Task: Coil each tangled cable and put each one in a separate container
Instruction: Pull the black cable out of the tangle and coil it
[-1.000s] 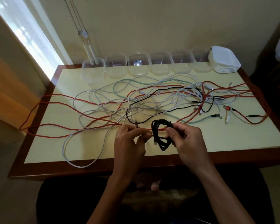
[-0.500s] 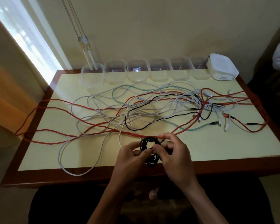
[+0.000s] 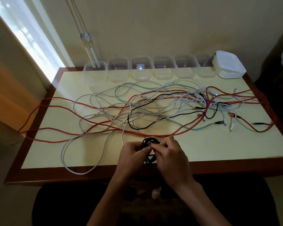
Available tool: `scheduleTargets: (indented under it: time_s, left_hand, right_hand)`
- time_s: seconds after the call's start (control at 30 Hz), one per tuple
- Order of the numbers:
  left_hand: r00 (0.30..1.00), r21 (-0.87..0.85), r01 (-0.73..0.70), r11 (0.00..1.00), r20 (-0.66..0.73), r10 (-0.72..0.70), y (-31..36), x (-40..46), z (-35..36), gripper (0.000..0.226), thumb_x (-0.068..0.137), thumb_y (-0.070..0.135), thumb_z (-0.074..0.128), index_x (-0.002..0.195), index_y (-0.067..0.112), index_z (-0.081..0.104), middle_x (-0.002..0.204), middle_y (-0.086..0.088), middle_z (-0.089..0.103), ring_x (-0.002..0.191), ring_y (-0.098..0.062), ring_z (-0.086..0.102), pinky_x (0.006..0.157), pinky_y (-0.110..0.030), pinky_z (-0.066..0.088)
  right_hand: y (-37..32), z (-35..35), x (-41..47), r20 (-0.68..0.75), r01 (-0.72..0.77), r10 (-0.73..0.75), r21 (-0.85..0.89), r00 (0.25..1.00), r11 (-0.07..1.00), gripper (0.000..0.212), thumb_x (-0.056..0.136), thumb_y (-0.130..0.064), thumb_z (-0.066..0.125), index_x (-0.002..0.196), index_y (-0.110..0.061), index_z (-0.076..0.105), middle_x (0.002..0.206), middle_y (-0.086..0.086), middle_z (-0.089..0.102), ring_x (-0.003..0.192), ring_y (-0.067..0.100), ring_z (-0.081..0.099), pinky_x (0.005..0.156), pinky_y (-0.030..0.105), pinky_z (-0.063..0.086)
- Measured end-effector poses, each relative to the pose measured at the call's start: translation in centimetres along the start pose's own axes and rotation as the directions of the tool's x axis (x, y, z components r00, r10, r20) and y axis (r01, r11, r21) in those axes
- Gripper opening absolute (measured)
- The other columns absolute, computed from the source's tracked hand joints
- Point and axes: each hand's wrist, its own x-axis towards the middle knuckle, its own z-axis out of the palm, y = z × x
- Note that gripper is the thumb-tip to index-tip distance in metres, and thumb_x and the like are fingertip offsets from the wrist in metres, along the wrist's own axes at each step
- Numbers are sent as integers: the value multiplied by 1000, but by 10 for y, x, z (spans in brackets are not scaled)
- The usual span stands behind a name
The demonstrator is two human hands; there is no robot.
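Note:
A small black coiled cable (image 3: 149,141) is held between both hands just above the table's front edge. My left hand (image 3: 132,157) pinches its left side and my right hand (image 3: 171,156) grips its right side, fingers curled round the loops. Part of the coil hangs below the fingers (image 3: 149,159). Behind the hands lies a tangle of cables: long red ones (image 3: 91,128), white ones (image 3: 82,154), a pale green one (image 3: 183,126) and a loose black one (image 3: 144,127). Several clear containers (image 3: 140,69) stand in a row along the far edge.
The table (image 3: 219,147) has a cream top and a brown wooden border. A stack of white lids (image 3: 229,66) sits at the far right corner. Red cable loops hang over the left edge (image 3: 25,126) and the right edge (image 3: 268,105). Blind cords (image 3: 88,46) dangle into the leftmost container.
Both hands have come closer together on the black coil and drawn it nearer the table's front edge. The free end held out by my left hand is now tucked into the coil.

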Motion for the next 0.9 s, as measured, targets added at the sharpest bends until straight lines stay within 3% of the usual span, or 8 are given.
scheduleTargets:
  time_s: [0.13, 0.23, 0.37, 0.47, 0.53, 0.63, 0.77, 0.9]
  left_hand:
    - [986, 352, -145, 925, -30, 166, -2, 4, 2, 9, 92, 17, 64, 95, 14, 73, 85, 5, 71, 74, -5, 66, 62, -16, 52]
    - [966, 457, -226, 861, -9, 258, -9, 2, 4, 5, 91, 13, 63, 94, 11, 68, 80, 6, 65, 71, -6, 61, 59, -11, 46]
    - [898, 524, -404, 750, 73, 433, -20, -3, 2, 19, 86, 7, 68, 105, 11, 65, 94, 1, 70, 81, -5, 64, 67, -12, 50]
    - [855, 571, -451, 686, 55, 516, -24, -2, 2, 31, 82, 2, 71, 111, 8, 63, 102, -5, 71, 87, -14, 66, 72, -13, 48]
    - [864, 604, -419, 677, 36, 503, -27, -2, 6, 38, 82, 4, 70, 118, 9, 59, 109, -6, 69, 92, -17, 65, 76, -24, 54]
    - [891, 691, -337, 640, 15, 454, -33, -2, 17, 33, 88, 15, 66, 118, 13, 53, 107, -2, 63, 89, -14, 56, 74, -26, 50]
    - [854, 674, -340, 656, -71, 515, -29, 1, 30, 18, 94, 28, 56, 105, 14, 53, 91, 0, 60, 74, -15, 53, 62, -23, 38]
    - [820, 660, -358, 661, -117, 561, -26, 4, 35, 30, 90, 31, 47, 107, 9, 59, 91, -4, 63, 75, -18, 58, 59, -24, 43]
  right_hand:
    - [-2, -8, 5, 220, -66, 77, -56, 972, 996, 25, 100, -28, 52, 120, -24, 67, 96, -4, 47, 90, 10, 45, 69, 23, 47]
    - [-2, -19, 12, 362, -235, 183, 107, 914, 966, 19, 95, -31, 60, 108, -26, 73, 100, -4, 64, 92, 8, 58, 81, 27, 53]
    - [4, -30, 22, 637, -674, 317, 452, 702, 584, 17, 92, -22, 66, 88, -8, 75, 90, 7, 73, 92, 19, 69, 84, 40, 57]
    - [7, -36, 26, 720, -775, 306, 512, 623, 371, 21, 93, -19, 64, 90, -1, 73, 98, 12, 73, 97, 21, 69, 85, 39, 59]
    - [3, -36, 26, 656, -707, 343, 431, 672, 561, 24, 94, -27, 63, 89, -6, 74, 93, 8, 73, 90, 19, 69, 81, 37, 57]
    - [-14, -31, 22, 359, -402, 374, 4, 855, 915, 30, 95, -43, 56, 82, -19, 68, 86, -2, 69, 80, 14, 63, 72, 30, 52]
    - [-30, -24, 14, 146, -309, 337, -185, 930, 933, 36, 99, -47, 44, 104, -20, 67, 106, 1, 62, 103, 19, 51, 77, 33, 51]
    - [-19, -27, 19, 58, -316, 323, -103, 945, 943, 34, 96, -46, 54, 97, -17, 71, 102, 3, 58, 99, 17, 55, 74, 31, 51]
